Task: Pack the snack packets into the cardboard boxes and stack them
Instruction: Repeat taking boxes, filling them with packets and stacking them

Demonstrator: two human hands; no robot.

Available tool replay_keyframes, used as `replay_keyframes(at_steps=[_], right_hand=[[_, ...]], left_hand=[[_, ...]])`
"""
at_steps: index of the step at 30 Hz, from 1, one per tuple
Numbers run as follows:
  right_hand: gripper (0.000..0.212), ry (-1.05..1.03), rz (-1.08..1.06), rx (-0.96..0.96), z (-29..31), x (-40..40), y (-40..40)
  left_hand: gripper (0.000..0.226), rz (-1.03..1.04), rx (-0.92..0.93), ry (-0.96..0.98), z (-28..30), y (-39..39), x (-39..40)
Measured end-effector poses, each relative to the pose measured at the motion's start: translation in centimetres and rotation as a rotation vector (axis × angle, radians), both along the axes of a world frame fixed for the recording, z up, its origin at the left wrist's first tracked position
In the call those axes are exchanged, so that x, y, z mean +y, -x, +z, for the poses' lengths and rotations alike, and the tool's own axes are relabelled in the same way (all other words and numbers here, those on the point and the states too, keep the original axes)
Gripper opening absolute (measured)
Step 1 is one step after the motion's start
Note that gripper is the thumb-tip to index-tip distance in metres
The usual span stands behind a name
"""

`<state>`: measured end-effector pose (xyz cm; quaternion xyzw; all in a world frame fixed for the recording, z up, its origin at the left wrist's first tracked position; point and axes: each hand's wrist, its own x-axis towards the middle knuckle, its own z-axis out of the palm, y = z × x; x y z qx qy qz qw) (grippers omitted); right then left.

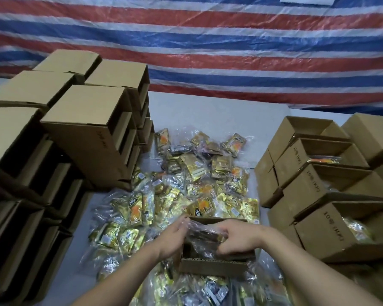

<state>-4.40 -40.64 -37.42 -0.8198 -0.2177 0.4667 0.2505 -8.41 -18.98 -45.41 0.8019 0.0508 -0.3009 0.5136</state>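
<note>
- Left hand [171, 238]: fingers curled on the left end of a clear-wrapped snack bundle [205, 236], at the left wall of the box below.
- Right hand [238, 238]: fingers curled over the bundle's right end, knuckles up; both hands grasp the same item.
- Bundle: long axis runs left to right, roughly parallel to the near wall of the box; it sits directly over the opening, partly below the rim. Contents dark and blurred through the film.
- Open cardboard box [212, 266]: straight in front of the person, between the forearms, standing on loose packets. Both hands about equally near; the move to come appears to be a short push straight down, bundle kept level so its ends clear the side walls.
- Loose snack packets [186, 184]: gold and orange, heaped on the table beyond, beside and in front of the box.
- Filled boxes [332, 226]: open-topped, to the right, packets visible inside several.
- Stacked boxes [86, 129]: high piles to the left, lying on their sides.
- Striped tarpaulin [208, 40]: red, white, blue, behind the table.
</note>
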Motion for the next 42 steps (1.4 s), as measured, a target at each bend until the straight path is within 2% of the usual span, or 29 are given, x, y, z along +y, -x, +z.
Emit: replay_keyframes(at_steps=[2, 4, 9, 13, 17, 19, 21, 24, 26, 28, 30, 32, 35, 37, 40, 42], right_hand=[[0.018, 0.053, 0.020, 0.002, -0.8, 0.8, -0.5], [0.023, 0.113, 0.072, 0.024, -1.0, 1.6, -1.0], [0.041, 0.312, 0.244, 0.004, -1.3, 3.6, -1.9], [0.040, 0.641, 0.454, 0.076, -2.3, 6.4, -2.3], [0.031, 0.607, 0.576, -0.151, -5.2, 7.3, -0.5], [0.040, 0.529, 0.554, -0.260, -7.4, 5.7, 0.7], [0.051, 0.446, 0.461, -0.281, -8.8, 3.8, 1.2], [0.075, 0.256, 0.158, -0.032, -8.1, 2.5, 0.9], [0.084, 0.184, 0.029, 0.069, -6.4, 2.1, 0.1], [0.066, 0.141, 0.003, 0.016, -4.6, 1.6, -0.3], [0.033, 0.153, 0.034, -0.123, -3.9, 1.4, -0.1], [0.021, 0.252, 0.087, -0.136, -4.3, 1.7, 0.4], [0.034, 0.417, 0.102, 0.127, -6.1, 2.3, 1.3], [0.049, 0.470, 0.043, 0.211, -6.4, 2.9, 1.6], [0.061, 0.483, 0.018, 0.218, -6.1, 3.2, 1.9], [0.051, 0.380, -0.014, 0.116, -5.3, 2.4, 2.2]], left_hand=[[0.058, 0.019, 0.008, -0.014, -0.3, 0.0, 0.2], [0.056, 0.031, -0.004, 0.015, -0.3, -0.1, 0.3], [0.063, 0.032, -0.012, -0.054, -1.1, 0.1, 0.4], [0.038, 0.014, -0.039, 0.020, -0.6, 0.0, -0.1], [0.022, 0.066, -0.055, 0.011, -0.2, 0.3, 0.0], [0.023, 0.045, -0.075, -0.025, -0.3, 0.3, 0.1], [0.022, 0.019, -0.104, -0.066, -0.3, 0.4, -0.1], [0.022, 0.049, -0.118, -0.065, -0.6, 0.8, -0.4], [0.025, 0.035, -0.115, -0.055, -0.7, 0.8, -0.3], [0.025, 0.014, -0.110, -0.061, -0.8, 0.8, -0.2], [0.025, 0.004, -0.113, -0.073, -0.6, 0.8, -0.3], [0.025, 0.011, -0.115, -0.084, -0.3, 0.8, -0.5], [0.025, -0.030, -0.117, -0.102, -0.3, 1.0, -0.7], [0.027, -0.054, -0.119, -0.120, -0.4, 1.4, -1.0], [0.030, -0.021, -0.137, -0.120, -0.3, 1.7, -1.2], [0.028, 0.008, -0.130, -0.086, -0.1, 1.3, -1.3]])
